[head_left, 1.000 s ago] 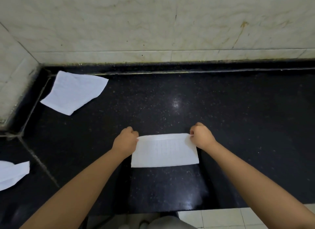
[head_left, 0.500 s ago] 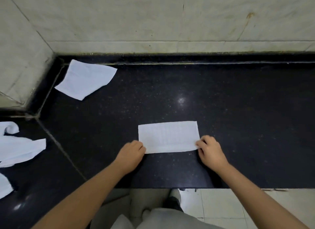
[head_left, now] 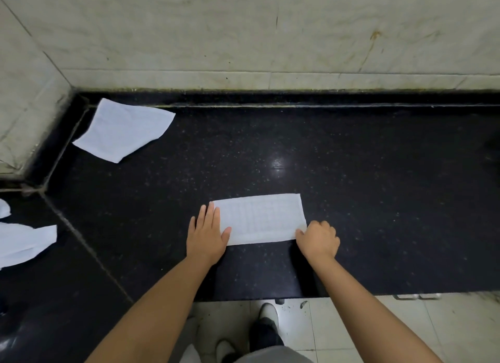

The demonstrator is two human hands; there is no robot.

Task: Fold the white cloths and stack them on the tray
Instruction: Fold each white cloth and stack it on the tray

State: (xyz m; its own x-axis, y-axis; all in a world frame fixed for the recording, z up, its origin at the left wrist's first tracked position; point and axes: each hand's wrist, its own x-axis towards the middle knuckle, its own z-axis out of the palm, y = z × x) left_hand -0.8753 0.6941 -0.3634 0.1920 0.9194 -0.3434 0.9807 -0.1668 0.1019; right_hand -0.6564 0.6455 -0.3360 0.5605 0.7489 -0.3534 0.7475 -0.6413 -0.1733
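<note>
A white rectangular cloth folded into a flat strip lies on the black speckled stone counter, near the counter's front edge. The left hand rests flat with straight fingers on the strip's left end, thumb on the fabric. The right hand is curled and pinches the strip's near right corner. A second white cloth, loosely spread, lies at the counter's far left corner by the pale marble wall. More crumpled white cloths lie at the counter's left edge.
</note>
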